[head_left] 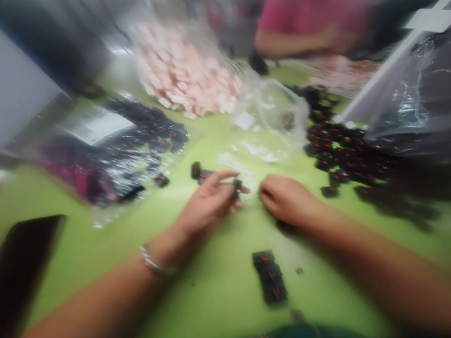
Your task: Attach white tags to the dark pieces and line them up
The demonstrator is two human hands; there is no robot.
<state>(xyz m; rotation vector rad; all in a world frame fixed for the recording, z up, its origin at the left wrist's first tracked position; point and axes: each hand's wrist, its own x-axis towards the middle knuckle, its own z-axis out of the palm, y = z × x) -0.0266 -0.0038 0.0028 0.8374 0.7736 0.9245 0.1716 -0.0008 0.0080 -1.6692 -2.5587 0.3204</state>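
My left hand (209, 202) is closed on a small black plastic part (237, 185), pinched near the fingertips. To its right, my right hand (287, 196) has its fingers curled together just above the table; whatever they hold is too small and blurred to name. Small white pieces (241, 161) lie scattered just beyond both hands. Behind the left fingers sits another dark part (197, 170), partly covered by the hand. Nearer to me, a short row of black parts with red marks (270, 278) lies on the green table (212, 306).
A dark flat slab (16, 273) lies at left. Clear bags of black parts (135, 131) and pale pink pieces (189, 72) stand behind. Loose black parts (341, 151) pile up at right beside a large plastic bag (425, 88). Across the table sits a person in a pink shirt (306, 4).
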